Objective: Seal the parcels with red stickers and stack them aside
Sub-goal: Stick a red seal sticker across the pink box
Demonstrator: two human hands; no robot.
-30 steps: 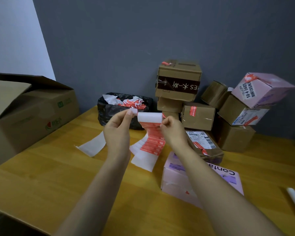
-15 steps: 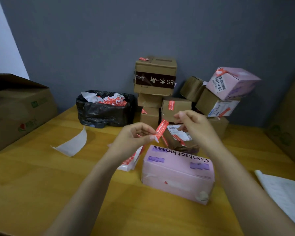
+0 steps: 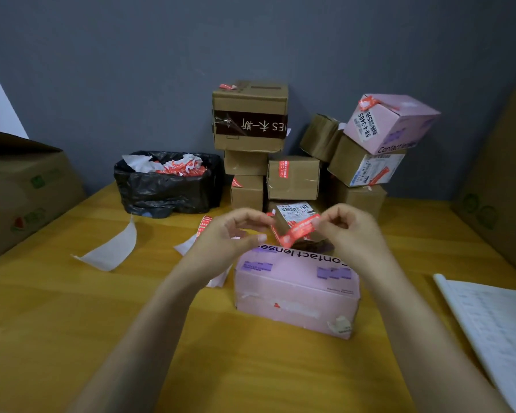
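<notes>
A red sticker (image 3: 296,232) hangs stretched between my hands, just above the far edge of a pink "Contact lenses" parcel (image 3: 295,289) lying on the wooden table (image 3: 72,317). My right hand (image 3: 350,231) pinches the sticker's right end. My left hand (image 3: 228,235) has its fingers curled, and its index fingertip holds the sticker's left end. The sheet of red stickers (image 3: 203,227) lies on the table behind my left hand, partly hidden. Stickered parcels (image 3: 292,177) are stacked against the back wall.
A black bin bag (image 3: 167,186) of sticker scraps sits at the back left. A white backing strip (image 3: 111,248) lies loose on the left. Large cardboard boxes (image 3: 21,192) flank both sides. Paper sheets (image 3: 495,326) lie at the right.
The sticker sheet went from my hands down to the table. A single red sticker came off it and is now held lower, over the pink parcel.
</notes>
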